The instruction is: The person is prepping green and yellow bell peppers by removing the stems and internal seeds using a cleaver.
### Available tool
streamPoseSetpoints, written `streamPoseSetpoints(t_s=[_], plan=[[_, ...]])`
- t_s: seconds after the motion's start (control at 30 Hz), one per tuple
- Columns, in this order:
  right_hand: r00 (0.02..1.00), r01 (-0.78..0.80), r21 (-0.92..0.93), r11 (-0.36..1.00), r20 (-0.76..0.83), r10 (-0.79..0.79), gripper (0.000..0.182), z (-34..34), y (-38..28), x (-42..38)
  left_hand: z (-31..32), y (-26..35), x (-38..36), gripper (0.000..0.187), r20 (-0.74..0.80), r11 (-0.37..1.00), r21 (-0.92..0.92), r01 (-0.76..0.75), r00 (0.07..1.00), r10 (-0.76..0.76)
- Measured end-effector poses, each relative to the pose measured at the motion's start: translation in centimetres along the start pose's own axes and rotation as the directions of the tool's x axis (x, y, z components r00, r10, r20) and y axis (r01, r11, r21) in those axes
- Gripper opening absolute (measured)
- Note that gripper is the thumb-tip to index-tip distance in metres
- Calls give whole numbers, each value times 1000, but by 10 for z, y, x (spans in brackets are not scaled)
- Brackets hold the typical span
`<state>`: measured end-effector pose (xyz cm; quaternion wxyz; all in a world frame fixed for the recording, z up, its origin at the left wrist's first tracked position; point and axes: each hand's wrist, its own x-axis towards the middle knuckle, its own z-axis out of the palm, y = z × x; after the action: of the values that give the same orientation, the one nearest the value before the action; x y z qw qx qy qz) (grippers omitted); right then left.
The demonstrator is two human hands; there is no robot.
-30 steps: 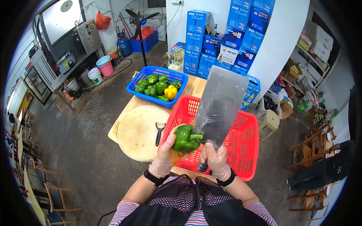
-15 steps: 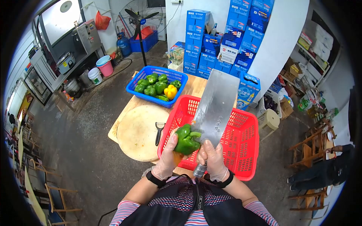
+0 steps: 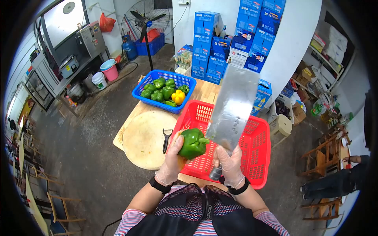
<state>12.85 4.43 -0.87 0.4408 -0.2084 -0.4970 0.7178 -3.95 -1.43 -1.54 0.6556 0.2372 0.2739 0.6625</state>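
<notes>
Left hand [image 3: 172,159] had gloved fingers wrapped snugly round the green pepper [image 3: 193,144], stem [image 3: 204,140] outward, over the red basket [image 3: 260,163]. Right hand [image 3: 230,163] gripped the cleaver [image 3: 233,108] low, blade corner just beside the stem. Imo small, controlled moves, with fingertips behind the edge, were safest.

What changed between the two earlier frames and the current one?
The right hand and the cleaver have shifted slightly right since the last frame; the left hand and the green pepper moved a little left. Nothing was newly grasped or released; each hand keeps its grip. The red basket, blue basket, round board and peeler stayed put.
</notes>
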Motion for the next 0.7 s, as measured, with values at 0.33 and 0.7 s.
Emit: streamPoseSetpoints(t_s=[0.33, 0.7], plan=[[986, 108, -168, 980, -106, -127, 41, 18, -13, 6, 7, -18, 1, 54, -33, 892, 287, -350, 927, 374], [979, 110, -151, 982, -157, -133, 38, 7, -17, 10, -14, -24, 4, 56, -301, 981, -127, -147, 948, 103]])
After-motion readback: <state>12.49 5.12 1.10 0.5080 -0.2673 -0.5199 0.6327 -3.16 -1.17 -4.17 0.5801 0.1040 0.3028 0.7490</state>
